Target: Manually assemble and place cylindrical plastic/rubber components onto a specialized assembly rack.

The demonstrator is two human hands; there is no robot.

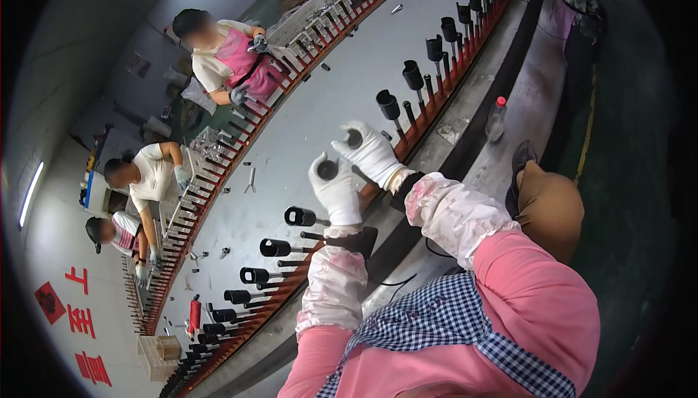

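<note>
Head view: both my hands are near the middle of the dial, raised by the edge of the grey table (305,125). My left hand (339,196) curls thumb and fingers in a C around a dark round piece (328,170); my right hand (374,158), at half past one from it, is bent the same way around a second dark piece (354,138). Both pieces show end-on, probably because a curled hold suits a round wall and leaves the face bare; whether they are hollow I cannot tell.

From my hands, black cups (389,105) run off toward one o'clock along the brown-red rail (417,133), and more cups (307,218) line up toward eight o'clock. Each sits on its own stem, likely to hold it off the rail and apart from its neighbours. Plain black rods (410,114) stand among them.

The cups are smooth cylinders, slightly glossy, with hollow mouths facing outward. My white gloves are snug, soft-looking cloth; the pale sleeve covers (458,212) are gathered and wrinkled. At nine o'clock a forked metal tool (251,180) lies on the table. Between two and three o'clock is a clear, red-capped bottle (496,123).
</note>
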